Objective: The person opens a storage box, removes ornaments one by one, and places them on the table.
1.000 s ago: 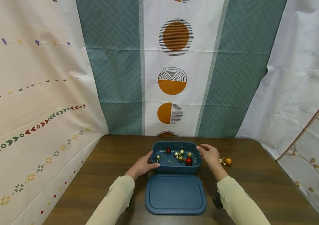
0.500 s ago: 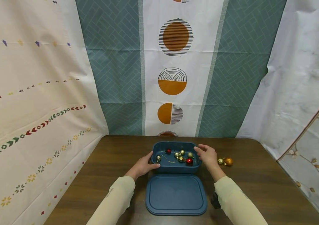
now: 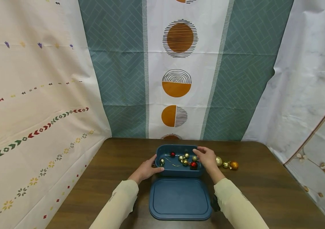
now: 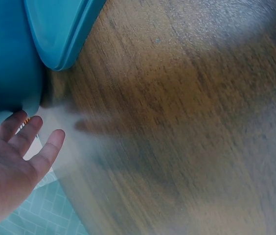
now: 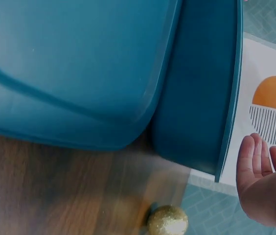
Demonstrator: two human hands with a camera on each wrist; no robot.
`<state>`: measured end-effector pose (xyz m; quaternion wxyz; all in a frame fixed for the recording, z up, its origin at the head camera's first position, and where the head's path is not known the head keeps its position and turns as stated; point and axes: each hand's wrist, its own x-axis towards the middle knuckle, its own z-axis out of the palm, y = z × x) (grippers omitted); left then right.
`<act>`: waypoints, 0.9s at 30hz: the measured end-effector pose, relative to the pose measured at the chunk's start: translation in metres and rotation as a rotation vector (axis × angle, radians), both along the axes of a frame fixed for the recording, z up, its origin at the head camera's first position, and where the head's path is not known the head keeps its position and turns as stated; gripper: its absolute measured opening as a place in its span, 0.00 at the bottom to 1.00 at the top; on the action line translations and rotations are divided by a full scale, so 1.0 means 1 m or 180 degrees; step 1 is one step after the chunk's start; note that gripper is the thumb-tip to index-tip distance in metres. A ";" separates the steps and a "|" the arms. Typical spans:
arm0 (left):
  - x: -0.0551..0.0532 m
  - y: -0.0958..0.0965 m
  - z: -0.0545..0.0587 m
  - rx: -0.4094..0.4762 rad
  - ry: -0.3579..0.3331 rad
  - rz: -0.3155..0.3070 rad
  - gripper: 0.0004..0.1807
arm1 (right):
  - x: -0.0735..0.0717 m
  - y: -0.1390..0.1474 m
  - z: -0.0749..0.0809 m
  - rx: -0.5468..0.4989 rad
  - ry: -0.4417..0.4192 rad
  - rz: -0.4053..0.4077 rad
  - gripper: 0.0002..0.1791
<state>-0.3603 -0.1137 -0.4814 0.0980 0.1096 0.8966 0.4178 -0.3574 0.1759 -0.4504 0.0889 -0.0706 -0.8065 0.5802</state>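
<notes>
A dark blue rectangular box (image 3: 179, 172) stands at the table's middle, with several small gold baubles (image 3: 185, 162), a red bauble (image 3: 173, 154) and a bigger red ornament (image 3: 193, 164) inside. My left hand (image 3: 145, 169) touches the box's left end, thumb along the front rim; in the left wrist view its fingers (image 4: 50, 152) are spread and fairly straight against the wall. Over the box's right end hovers my right hand (image 3: 207, 159). Its fingers (image 5: 248, 161) look relaxed, with nothing visible between them in the right wrist view.
The matching blue lid (image 3: 180, 198) lies flat just in front of the box. Right of the right hand sit a glittery gold bauble (image 3: 218, 161), a smaller gold one (image 3: 225, 164) and an orange one (image 3: 233, 165). Patterned cloths (image 3: 116, 79) hang behind the wooden table (image 3: 262, 184).
My right hand has shifted left, further over the box, so the gold baubles beside the orange one now show. The left hand and the box have stayed put.
</notes>
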 end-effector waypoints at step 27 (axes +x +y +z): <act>0.003 0.001 0.002 0.0096 -0.0086 0.0051 0.46 | -0.011 -0.025 -0.009 -0.0038 -0.0033 0.0125 0.26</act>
